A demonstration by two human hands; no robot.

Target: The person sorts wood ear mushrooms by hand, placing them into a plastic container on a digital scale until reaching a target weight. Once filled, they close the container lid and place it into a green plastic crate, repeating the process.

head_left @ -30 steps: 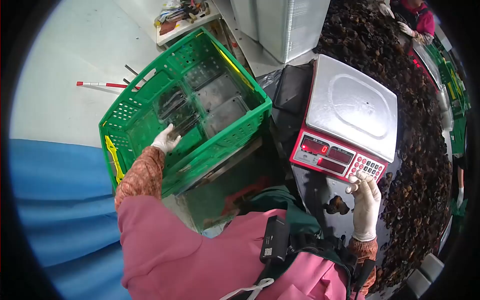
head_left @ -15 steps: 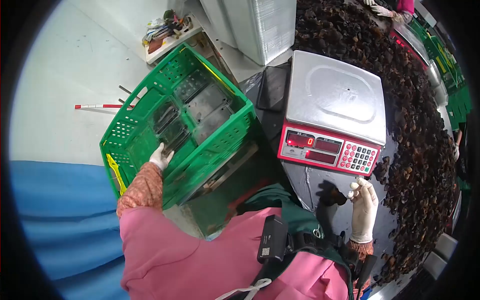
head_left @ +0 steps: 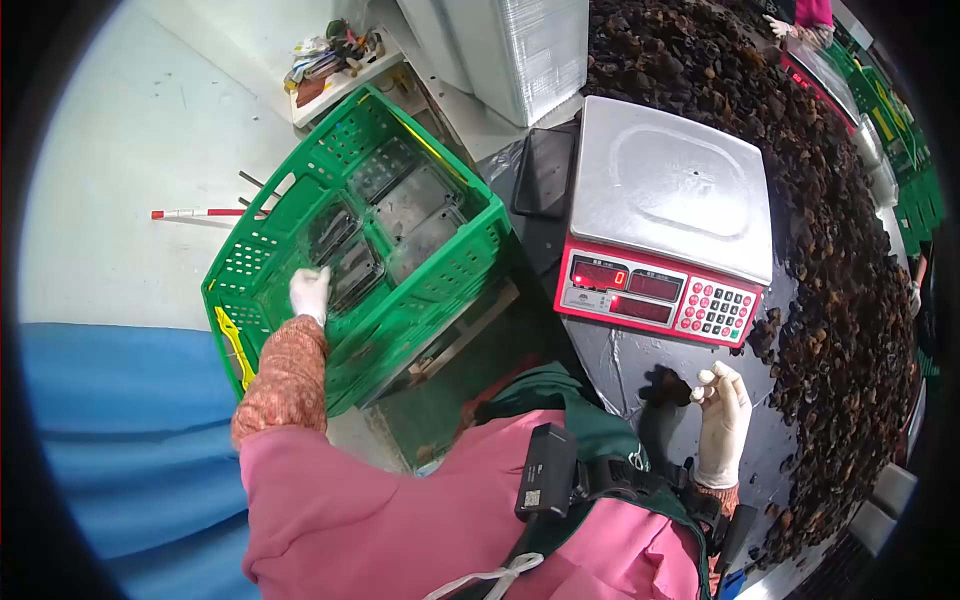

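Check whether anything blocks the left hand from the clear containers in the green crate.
Nothing visible does. The left hand is over the inside of the green crate, beside the nearest clear containers, with no other object showing between. Whether the fingers touch them, I cannot tell.

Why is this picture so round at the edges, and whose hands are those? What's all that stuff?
There's no robot here. A person wears a camera on their head, looking down; its round view leaves the corners black. The white-gloved hands are theirs. The left hand is inside a green crate, beside clear boxes; I can't tell whether it grips one. The right hand, fingers curled, holds nothing I can see. It's near a red scale showing 0. Lots of dark pieces cover much of the table.
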